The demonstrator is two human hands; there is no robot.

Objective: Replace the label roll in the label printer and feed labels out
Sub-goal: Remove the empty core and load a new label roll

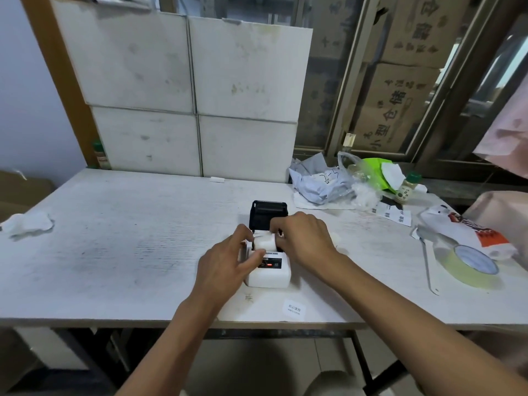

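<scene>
A small white label printer (268, 277) sits on the white table (114, 252), its black lid (268, 214) standing open at the back and a red light showing on its front panel. A white label roll (264, 242) rests in the open bay. My left hand (228, 262) pinches the roll's left end between thumb and fingers. From the right, my right hand (304, 240) grips the roll's other end, its fingers covering part of the bay. A single printed label (294, 308) lies on the table in front of the printer.
A roll of pale tape (468, 270) and a metal strip (427, 261) lie at the right. Bags, a green packet (374, 170) and a small bottle (407, 190) crowd the back right. A crumpled tissue (28, 224) sits far left. White boxes (185, 95) stand behind.
</scene>
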